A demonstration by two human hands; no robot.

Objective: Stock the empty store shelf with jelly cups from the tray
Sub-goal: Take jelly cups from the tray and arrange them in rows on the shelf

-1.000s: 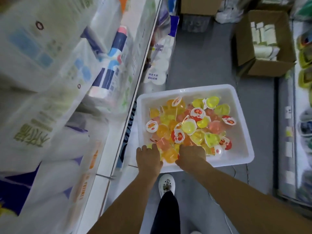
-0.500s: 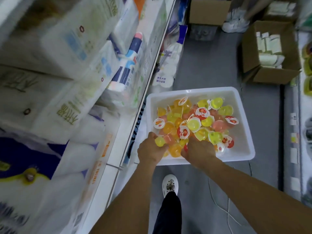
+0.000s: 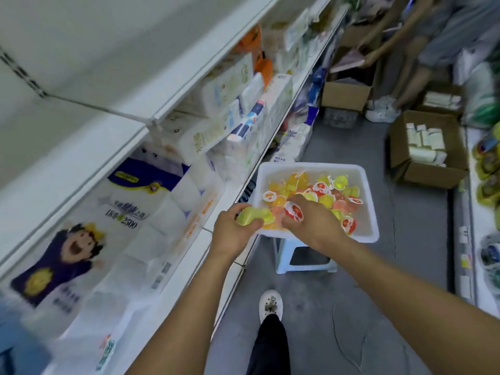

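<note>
**Both hands loaded with jelly cups at the tray's near edge**

The jelly cups [image 3: 322, 196] lie heaped in the white tray [image 3: 368, 201], a loose pile of yellow, orange and pink tubs, some showing red-and-white foil lids. The tray sits on a pale plastic stool [image 3: 303, 262] in the aisle, just beside the edge of the lower shelving on the left.

The left hand [image 3: 232, 228] is curled round a couple of yellow-green cups [image 3: 253, 216], held at the tray's near left corner and lifted clear of the pile. The right hand [image 3: 311, 220] is clenched on a cup with a red-and-white lid [image 3: 293, 211], its knuckles over the near part of the heap; how many cups it has beneath the palm cannot be told. Both forearms reach forward from the near edge of the view, wrists roughly level, backs of the hands up.

The step in hand looks like the pick-up: both handfuls gathered, none yet placed. The next move calls for swinging up and left to the empty shelf [image 3: 89, 52], the bare white board above the tissue packs [image 3: 216, 109], and setting the slippery cups down without spilling them.

Around this, toilet-roll packs [image 3: 130, 212] fill the lower left shelf. An open cardboard box [image 3: 427, 150] stands on the floor to the far right, and another person [image 3: 422, 41] bends over boxes at the far end.
</note>
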